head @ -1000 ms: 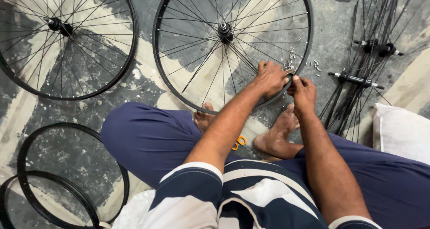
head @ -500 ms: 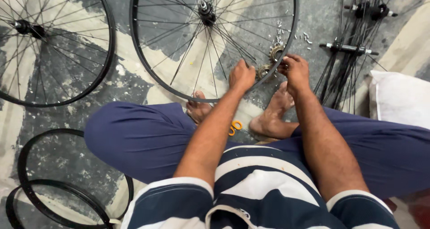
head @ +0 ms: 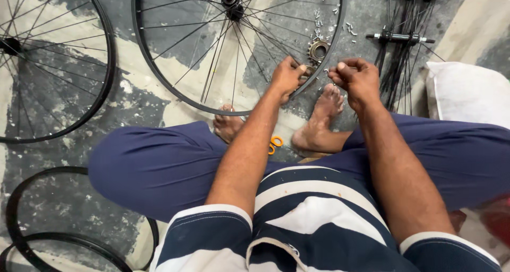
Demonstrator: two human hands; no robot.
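Head view: a black spoked bicycle wheel rim (head: pixel 159 80) lies flat on the grey floor; its near edge is pinched by the left hand (head: pixel 287 78), fingers closed. The right hand (head: pixel 358 78) is curled shut just beside, contents too small to tell. The rim is best kept steadied; loose silver nipples (head: pixel 324 19) lie near.

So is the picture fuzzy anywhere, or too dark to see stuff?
Head view: even, soft light, no hard shadows or glare. The wheel spokes and both hands, left hand and right hand, look fairly sharp. The striped shirt near the camera is softer, and the rims bend slightly toward the picture's edges. Small bright bits on the floor are too tiny to identify.
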